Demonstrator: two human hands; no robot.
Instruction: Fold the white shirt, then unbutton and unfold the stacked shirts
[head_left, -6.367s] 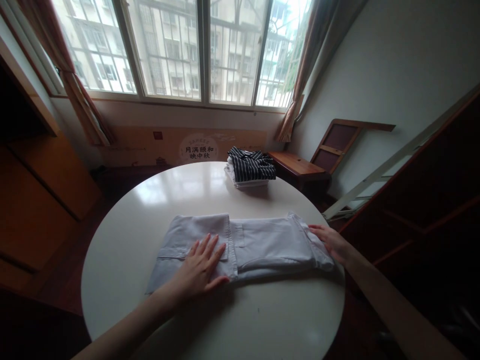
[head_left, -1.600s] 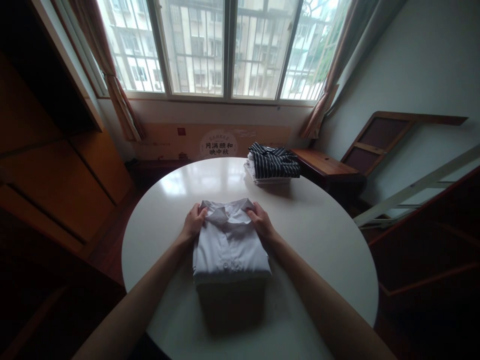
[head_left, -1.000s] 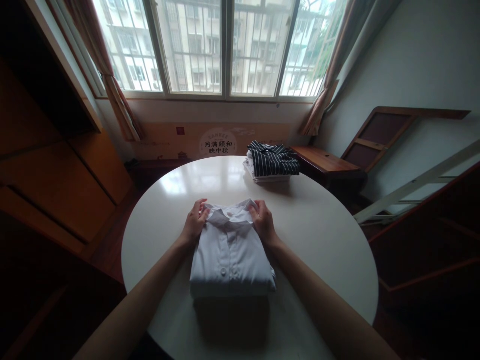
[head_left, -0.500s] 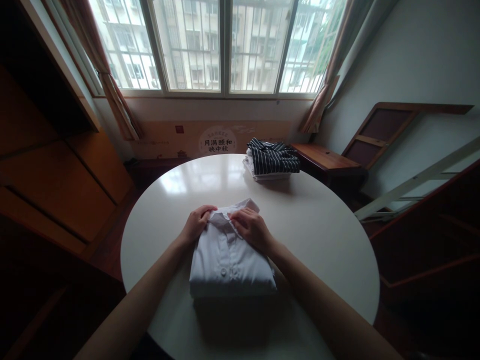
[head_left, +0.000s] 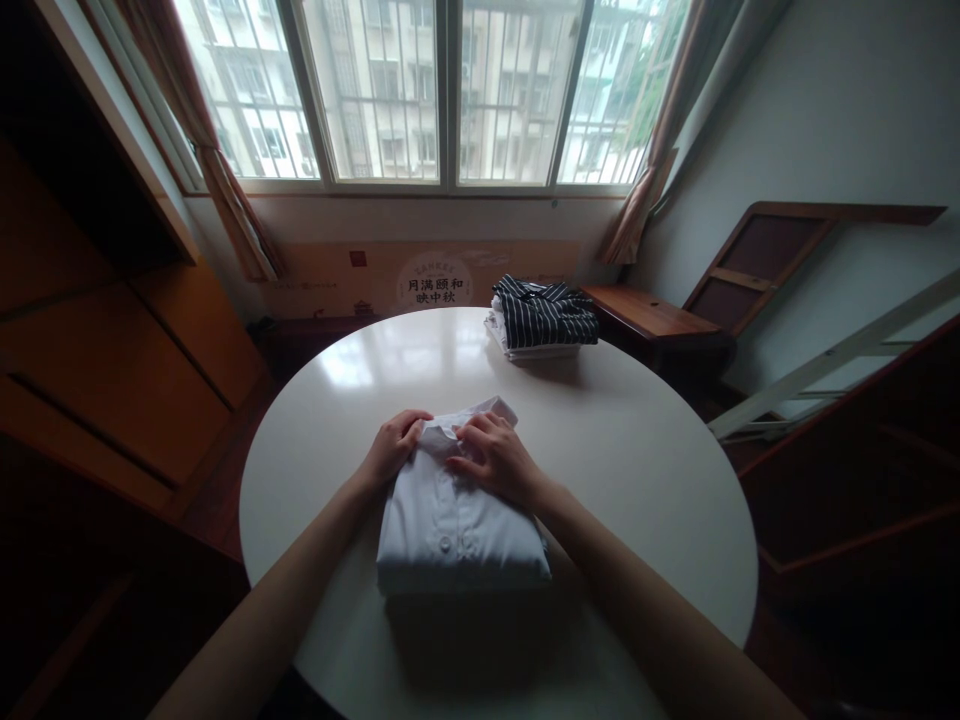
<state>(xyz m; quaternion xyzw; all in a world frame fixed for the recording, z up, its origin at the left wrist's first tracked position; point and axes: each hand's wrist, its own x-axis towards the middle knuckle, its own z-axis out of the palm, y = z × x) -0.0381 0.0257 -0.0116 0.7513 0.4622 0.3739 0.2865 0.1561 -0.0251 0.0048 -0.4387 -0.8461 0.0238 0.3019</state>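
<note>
Folded white shirt (head_left: 459,520) at table (head_left: 637,470) centre. Left hand (head_left: 394,450), fingers curled, pinches collar at shirt's 11 o'clock; grip likely closed, partly hidden. Right hand (head_left: 499,462) flat, fingers spread, pressing at 12 o'clock.

A round white table (head_left: 637,480) is carrying everything here, its glossy top reflecting the window light near the far edge. A folded white shirt (head_left: 457,515) is lying flat on it, collar end pointing away from the person, sitting on the near half of the table top. A stack of folded clothes (head_left: 541,320), with a dark striped garment on top and white pieces beneath, is resting at the table's far right edge, well apart from the white shirt. The rest of the table surface around the shirt is showing bare white.
</note>
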